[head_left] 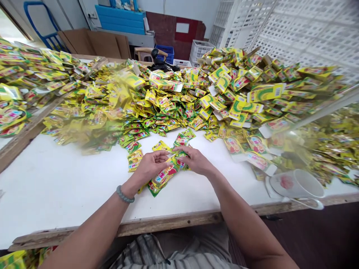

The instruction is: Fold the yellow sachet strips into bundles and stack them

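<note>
Visibly, white tabletop (92,186) separates packet (161,180) from edge (168,223).

The head camera looks forward and down over the white worktable (84,183), from behind its near wooden edge (168,223). Left hand (151,165) and right hand (195,160) show close, mid-view; the back wall (187,8), far.

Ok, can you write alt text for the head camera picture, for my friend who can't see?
A person's left hand and right hand handle a yellow-and-green pack at a white table. Behind lie big heaps of small packets and boxes; a mug is at the right.
</note>
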A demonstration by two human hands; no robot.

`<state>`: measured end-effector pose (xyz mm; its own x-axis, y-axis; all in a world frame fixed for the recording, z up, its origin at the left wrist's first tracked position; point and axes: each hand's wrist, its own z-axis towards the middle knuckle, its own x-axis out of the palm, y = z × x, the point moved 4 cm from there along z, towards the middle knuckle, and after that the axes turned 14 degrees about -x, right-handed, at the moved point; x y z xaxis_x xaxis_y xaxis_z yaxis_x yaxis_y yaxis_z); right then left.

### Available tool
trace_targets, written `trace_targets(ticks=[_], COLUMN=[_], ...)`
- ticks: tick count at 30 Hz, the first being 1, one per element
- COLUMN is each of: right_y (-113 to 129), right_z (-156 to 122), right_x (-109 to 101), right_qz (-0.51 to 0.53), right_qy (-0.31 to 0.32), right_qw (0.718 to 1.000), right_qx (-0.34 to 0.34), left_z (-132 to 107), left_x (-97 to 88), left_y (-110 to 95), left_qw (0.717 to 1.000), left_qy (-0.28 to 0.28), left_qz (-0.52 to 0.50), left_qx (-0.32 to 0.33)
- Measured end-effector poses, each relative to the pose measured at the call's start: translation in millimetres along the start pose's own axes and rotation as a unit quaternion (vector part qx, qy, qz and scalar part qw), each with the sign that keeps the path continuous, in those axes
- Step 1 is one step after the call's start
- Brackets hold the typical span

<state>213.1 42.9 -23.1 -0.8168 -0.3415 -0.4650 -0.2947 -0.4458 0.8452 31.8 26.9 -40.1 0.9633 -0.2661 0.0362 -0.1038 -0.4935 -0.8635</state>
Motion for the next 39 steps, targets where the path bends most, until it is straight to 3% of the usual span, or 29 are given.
trace_targets(ticks=[3, 6, 9, 12, 17, 22, 27, 30, 34, 39], right_y=[-4.0, -1.3, 9.2, 15.7, 10.6, 15.7, 14.7, 15.5, 15.6, 19.8], right_z=[1.3, 3.6, 6.5, 7.5, 5.9, 4.3, 5.5, 6.9, 4.4, 0.6], right_x=[1.3, 2.9, 8.3, 13.6, 16.6, 19.4, 20.6, 15.4, 8.8, 10.4], right_qz=[-0.011, -0.023, -0.045, -0.07, -0.068, -0.124, -0.049, 0.012, 0.061, -0.037], right_qy=[-0.076, -0.151, -0.169, -0.171, -0.168, -0.187, -0.208, -0.16, -0.073, -0.091], right_qw=[0.997, 0.988, 0.984, 0.982, 0.983, 0.974, 0.977, 0.987, 0.995, 0.993], right_qx=[0.014, 0.002, -0.036, -0.049, -0.014, -0.04, -0.016, -0.023, -0.028, -0.061], left_z=[1.6, 1.6, 0.1, -1.5, -2.2, -0.9, 0.0, -0.7, -1.6, -2.4], left_x=[0.7, 1.6, 4.1, 5.2, 4.1, 2.2, 6.8, 6.4, 0.1, -0.5], left_y=[5.2, 5.3, 2.6, -0.3, -2.0, -2.0, -0.4, -1.3, -1.4, -1.2], left_qw=[0.999, 0.999, 0.999, 0.999, 0.996, 0.996, 0.998, 0.997, 0.998, 0.997], left_qy=[0.015, 0.024, 0.034, 0.032, 0.016, -0.017, 0.035, 0.056, 0.03, 0.03], left_qz=[0.029, 0.027, 0.014, -0.021, -0.083, -0.084, -0.05, -0.042, -0.045, -0.06], left_qx=[-0.032, -0.025, -0.016, -0.019, -0.038, -0.004, -0.008, -0.01, -0.015, -0.025])
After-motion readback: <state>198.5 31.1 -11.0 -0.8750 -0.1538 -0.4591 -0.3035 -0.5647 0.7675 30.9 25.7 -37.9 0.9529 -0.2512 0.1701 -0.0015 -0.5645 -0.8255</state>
